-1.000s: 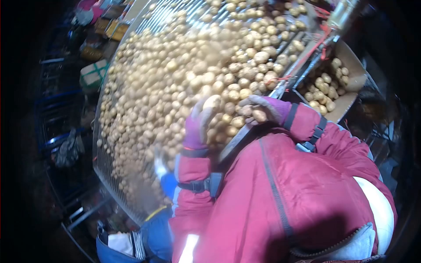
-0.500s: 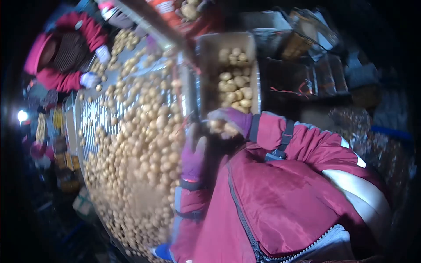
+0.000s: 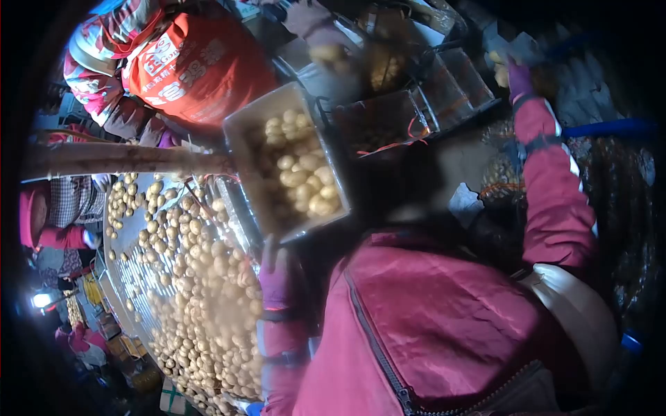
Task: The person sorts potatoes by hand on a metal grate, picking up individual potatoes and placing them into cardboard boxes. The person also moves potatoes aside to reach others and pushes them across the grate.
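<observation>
My left hand [image 3: 279, 277], in a purple glove with pale fingertips, is by the sorting table's near edge, below the box. Its fingers are slightly apart and blurred, and no potato shows in it. Many potatoes [image 3: 201, 277] lie on the slatted table to its left. My right hand [image 3: 519, 80] is stretched far out at the upper right, its fingers round yellowish potatoes [image 3: 501, 73], partly hidden. A cardboard box [image 3: 243, 149] lined with clear plastic stands beside the table, holding several larger potatoes [image 3: 305, 182].
A person in a red apron [image 3: 201, 66] stands beyond the box. Another gloved hand [image 3: 312, 24] is over potatoes at the top. Open lined boxes [image 3: 378, 121] sit right of the box. A pole [image 3: 125, 158] crosses at left; another person [image 3: 59, 215] works behind it.
The view has swung right. My right hand has moved from the table, past the box, to the far upper right with potatoes. The potato in my left hand is no longer seen.
</observation>
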{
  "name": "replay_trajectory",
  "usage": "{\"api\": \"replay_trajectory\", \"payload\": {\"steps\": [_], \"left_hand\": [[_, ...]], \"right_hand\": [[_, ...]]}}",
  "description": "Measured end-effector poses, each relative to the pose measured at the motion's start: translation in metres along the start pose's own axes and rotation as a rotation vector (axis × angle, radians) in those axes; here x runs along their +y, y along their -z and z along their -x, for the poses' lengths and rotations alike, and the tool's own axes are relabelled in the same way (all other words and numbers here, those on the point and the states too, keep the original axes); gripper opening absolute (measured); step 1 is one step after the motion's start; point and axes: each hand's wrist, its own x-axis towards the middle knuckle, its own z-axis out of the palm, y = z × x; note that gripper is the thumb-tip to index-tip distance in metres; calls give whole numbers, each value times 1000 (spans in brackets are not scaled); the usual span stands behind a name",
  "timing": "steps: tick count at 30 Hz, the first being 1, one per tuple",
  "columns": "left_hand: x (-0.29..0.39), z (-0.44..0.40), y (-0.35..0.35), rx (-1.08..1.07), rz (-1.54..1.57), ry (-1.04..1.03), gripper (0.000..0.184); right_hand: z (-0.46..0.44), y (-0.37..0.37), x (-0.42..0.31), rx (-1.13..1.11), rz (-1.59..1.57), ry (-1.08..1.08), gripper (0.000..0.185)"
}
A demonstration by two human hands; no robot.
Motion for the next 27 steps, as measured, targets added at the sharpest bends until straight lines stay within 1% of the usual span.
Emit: {"api": "replay_trajectory", "payload": {"steps": [2, 3, 5, 6, 8, 9, 10, 11, 12, 13, 14, 15, 16, 17, 18, 19, 20, 21, 22, 24, 25, 26, 27], "left_hand": [[-12, 0, -4, 0, -9, -29, 16], [-12, 0, -4, -3, -18, -30, 17], [-10, 1, 1, -17, -36, -19, 19], [-9, 3, 4, -26, -23, 1, 19], [-8, 9, 8, -46, 23, 53, 21], [-2, 11, 12, -43, 1, 48, 21], [4, 13, 16, -39, -20, 44, 22], [5, 15, 22, -29, -48, 55, 26], [0, 18, 24, -23, -67, 69, 31], [-10, 26, 31, -7, -95, 98, 35], [-22, 40, 36, 17, -127, 137, 40], [-31, 51, 36, 31, -101, 220, 45], [-37, 67, 42, 69, -94, 303, 51], [-33, 75, 47, 190, 310, 644, 53], [-40, 91, 49, 338, 357, 612, 51], [-50, 108, 54, 467, 412, 558, 50], [-53, 128, 76, 445, -25, 483, 55], [-50, 141, 102, 554, 244, 742, 54], [-93, 181, 108, 587, -223, 617, 54], [-131, 249, 135, 566, -946, 451, 53], [-134, 272, 155, 534, -1201, 411, 52], [-146, 296, 163, 732, -1107, 629, 46], [-161, 314, 164, 921, -993, 839, 39]], "right_hand": [[-28, 9, 26, -27, 167, -23, 46], [-26, 5, 25, -44, 190, -41, 51], [-13, -1, 25, -110, 85, -86, 61], [18, -15, -8, -152, -37, -138, 59], [24, -31, 14, -452, -395, -50, 44], [50, -49, -3, -755, -523, 70, 45], [96, -77, -40, -723, -490, -106, 50], [141, -98, -75, -859, -417, -122, 52], [185, -120, -93, -1037, -422, -90, 52], [223, -142, -107, -1240, -446, -166, 49], [260, -162, -115, -1407, -396, -195, 49], [296, -181, -119, -1586, -344, -217, 49], [330, -200, -121, -1693, -315, -291, 49], [358, -215, -122, -1798, -272, -357, 49], [384, -225, -123, -1892, -276, -342, 51], [406, -232, -128, -1975, -204, -377, 51], [427, -237, -132, -2029, -147, -397, 50], [448, -241, -135, -2067, -80, -413, 49], [465, -245, -136, -2128, -34, -409, 49], [494, -257, -130, -2236, 63, -403, 50], [511, -265, -120, -2298, -93, 7, 49], [528, -273, -107, -2301, -257, 417, 47], [541, -278, -100, -2307, -290, 524, 44]]}}
